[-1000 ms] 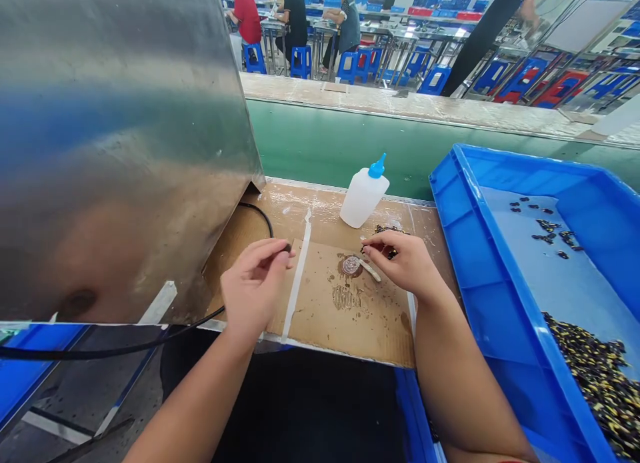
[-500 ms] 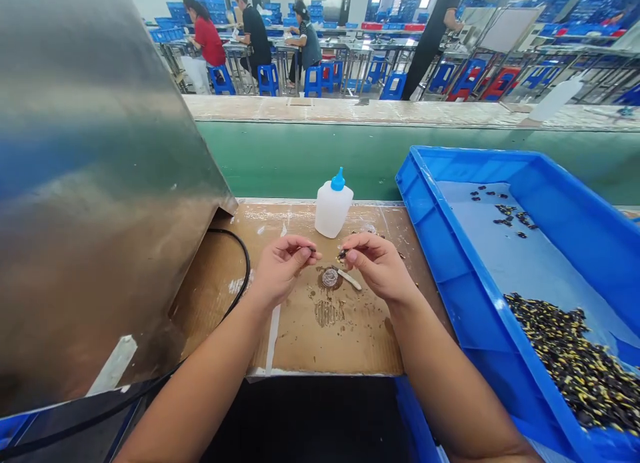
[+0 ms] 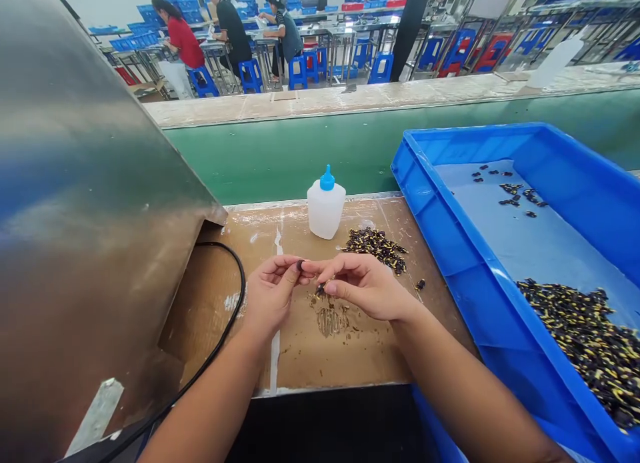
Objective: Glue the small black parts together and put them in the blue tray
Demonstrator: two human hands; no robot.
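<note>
My left hand (image 3: 273, 293) and my right hand (image 3: 363, 286) meet over a stained cardboard mat (image 3: 325, 343). The left thumb and forefinger pinch a small dark part (image 3: 300, 265). The right fingertips touch that same spot, and another small black and yellow part (image 3: 320, 290) is pinched lower in the right hand. A little heap of the same small parts (image 3: 376, 243) lies on the mat just beyond my right hand. A white squeeze bottle (image 3: 325, 206) with a blue nozzle stands upright behind both hands.
A big blue tray (image 3: 450, 249) at the right holds a large pile of small black and yellow parts (image 3: 585, 343) and a few loose ones further back. A slanted steel housing (image 3: 85, 203) fills the left, with a black cable (image 3: 235, 309) running from under it. People sit at benches far behind.
My hands have come together, the right fingertips now at the part in the left pinch. The view shifted, uncovering the heap of parts on the mat. The round lid and stick are now hidden.
</note>
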